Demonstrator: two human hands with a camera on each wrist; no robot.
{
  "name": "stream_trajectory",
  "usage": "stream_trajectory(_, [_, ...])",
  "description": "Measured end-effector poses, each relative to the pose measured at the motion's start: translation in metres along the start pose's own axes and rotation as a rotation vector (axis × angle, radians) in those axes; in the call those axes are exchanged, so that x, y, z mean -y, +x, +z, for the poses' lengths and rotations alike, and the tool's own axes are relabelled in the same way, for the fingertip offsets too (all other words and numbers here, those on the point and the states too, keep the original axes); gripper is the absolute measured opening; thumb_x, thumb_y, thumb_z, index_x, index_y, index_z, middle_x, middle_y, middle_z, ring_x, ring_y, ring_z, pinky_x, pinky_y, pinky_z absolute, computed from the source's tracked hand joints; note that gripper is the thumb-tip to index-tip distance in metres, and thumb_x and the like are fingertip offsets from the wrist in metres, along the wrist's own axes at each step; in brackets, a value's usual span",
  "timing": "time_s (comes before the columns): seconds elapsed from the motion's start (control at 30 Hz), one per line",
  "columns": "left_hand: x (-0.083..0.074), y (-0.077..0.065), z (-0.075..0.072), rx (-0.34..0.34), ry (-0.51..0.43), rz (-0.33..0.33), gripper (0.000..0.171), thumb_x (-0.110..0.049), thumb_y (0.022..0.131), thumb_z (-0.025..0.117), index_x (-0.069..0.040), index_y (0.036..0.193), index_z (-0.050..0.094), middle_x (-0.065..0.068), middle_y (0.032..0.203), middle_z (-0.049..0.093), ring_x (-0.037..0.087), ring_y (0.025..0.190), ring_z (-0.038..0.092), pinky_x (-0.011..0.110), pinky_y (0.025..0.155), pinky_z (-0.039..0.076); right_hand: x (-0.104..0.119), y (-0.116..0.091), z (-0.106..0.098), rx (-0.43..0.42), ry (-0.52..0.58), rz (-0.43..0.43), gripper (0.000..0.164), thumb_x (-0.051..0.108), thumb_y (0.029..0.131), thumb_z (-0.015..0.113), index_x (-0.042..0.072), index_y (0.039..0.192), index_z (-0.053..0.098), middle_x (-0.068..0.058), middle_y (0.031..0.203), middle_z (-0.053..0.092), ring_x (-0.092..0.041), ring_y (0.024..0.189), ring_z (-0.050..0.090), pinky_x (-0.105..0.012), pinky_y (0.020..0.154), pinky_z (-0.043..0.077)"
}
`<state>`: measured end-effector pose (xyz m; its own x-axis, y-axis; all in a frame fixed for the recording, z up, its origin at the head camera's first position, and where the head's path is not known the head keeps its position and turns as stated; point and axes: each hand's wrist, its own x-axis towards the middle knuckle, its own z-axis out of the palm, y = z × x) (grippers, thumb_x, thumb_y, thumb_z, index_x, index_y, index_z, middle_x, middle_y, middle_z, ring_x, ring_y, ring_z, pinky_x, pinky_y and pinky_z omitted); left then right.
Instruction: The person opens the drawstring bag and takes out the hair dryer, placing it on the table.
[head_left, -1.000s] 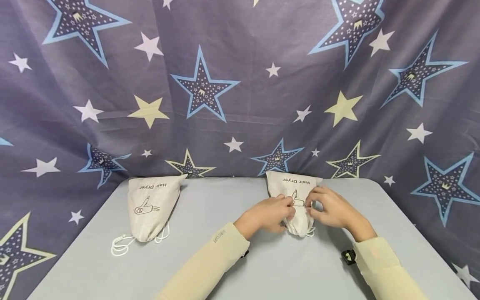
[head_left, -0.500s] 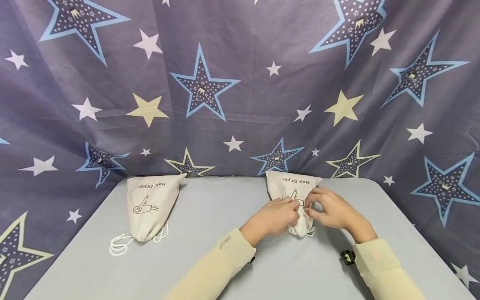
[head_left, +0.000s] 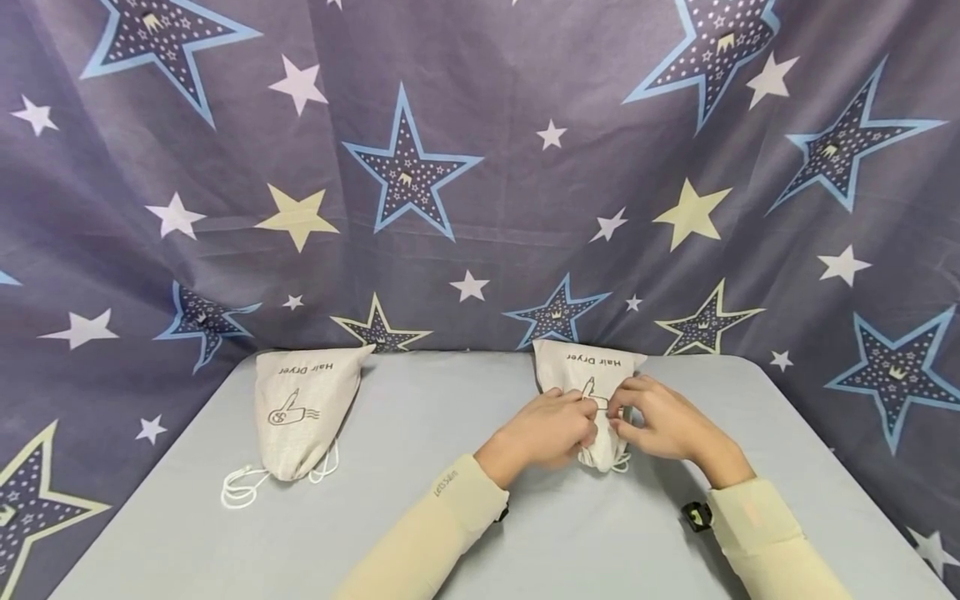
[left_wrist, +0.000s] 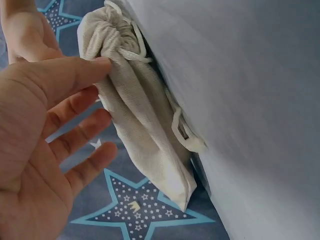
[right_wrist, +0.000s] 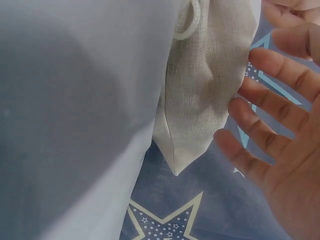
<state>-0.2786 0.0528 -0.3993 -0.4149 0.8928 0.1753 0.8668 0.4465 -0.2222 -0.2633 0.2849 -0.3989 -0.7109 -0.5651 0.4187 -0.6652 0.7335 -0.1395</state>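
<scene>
A beige drawstring bag (head_left: 555,367), printed "Hair Dryer" with a dryer drawing, lies at the back right of the table, its gathered end towards me. My left hand (head_left: 543,429) rests on its left side, covering part of the drawing. In the left wrist view, the thumb of my left hand (left_wrist: 55,115) touches the bag (left_wrist: 135,115) near the gathers, the other fingers loosely bent. My right hand (head_left: 663,417) is at the bag's right side. The right wrist view shows the fingertips of my right hand (right_wrist: 280,115) along the bag's edge (right_wrist: 210,85), loosely spread.
A second "Hair Dryer" bag (head_left: 303,408) lies at the back left, white cords (head_left: 242,487) trailing from its near end. Both rest on a grey-blue table (head_left: 420,400). A purple star-patterned curtain (head_left: 495,208) hangs behind the table and at its sides.
My left hand has shifted slightly right over the bag, nearer the right hand. The right hand and both bags have stayed nearly in place.
</scene>
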Motion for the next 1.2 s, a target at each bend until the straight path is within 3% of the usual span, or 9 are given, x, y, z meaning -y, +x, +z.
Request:
stream_trajectory(0.4, [0.012,-0.001,-0.005,-0.168,-0.092,-0.032,0.012,-0.019,0.09,0.071,-0.029,0.087,0.065,-0.013,0.089,0.055,0.01,0.088,0.053,0.025,0.073,0.042,0.007,0.003,-0.018,-0.016,-0.01,-0.021,0.012,0.017,0.083,0.071,0.024,0.093,0.07,0.01,0.095,0.062,-0.013,0.089,0.058,-0.036,0.075,0.049])
stream_trajectory(0.73, [0.015,0.003,-0.008,-0.277,-0.134,-0.154,0.012,-0.022,0.093,0.07,-0.027,0.086,0.062,-0.011,0.094,0.057,0.012,0.089,0.05,0.028,0.078,0.044,0.016,0.004,-0.029,-0.028,0.0,-0.037,0.016,0.025,0.084,0.076,0.023,0.097,0.066,0.009,0.095,0.062,-0.017,0.089,0.061,-0.036,0.077,0.05])
stream_trajectory(0.93, [0.015,0.003,-0.009,-0.357,-0.167,-0.23,0.009,-0.023,0.095,0.069,-0.026,0.089,0.064,-0.011,0.097,0.061,0.012,0.087,0.051,0.027,0.078,0.044,0.02,0.005,-0.033,-0.002,0.009,-0.004,0.045,0.042,0.072,0.09,0.024,0.102,0.062,0.006,0.092,0.058,-0.009,0.084,0.054,-0.034,0.073,0.048])
stream_trajectory(1.03, [0.015,0.004,-0.009,-0.374,-0.165,-0.245,0.008,-0.023,0.095,0.069,-0.026,0.09,0.064,-0.012,0.096,0.06,0.011,0.086,0.05,0.026,0.078,0.044,0.019,0.006,-0.031,-0.016,-0.018,-0.031,0.056,0.039,0.065,0.095,0.021,0.105,0.06,0.005,0.094,0.057,-0.007,0.083,0.052,-0.034,0.073,0.048])
stream_trajectory(1.2, [0.015,0.006,-0.007,-0.399,-0.147,-0.241,0.006,-0.024,0.094,0.071,-0.026,0.092,0.065,-0.012,0.095,0.061,0.011,0.086,0.051,0.026,0.08,0.044,0.015,0.005,-0.027,-0.078,-0.041,-0.093,0.051,0.025,0.067,0.094,0.017,0.103,0.059,0.005,0.095,0.056,-0.01,0.081,0.054,-0.031,0.071,0.049])
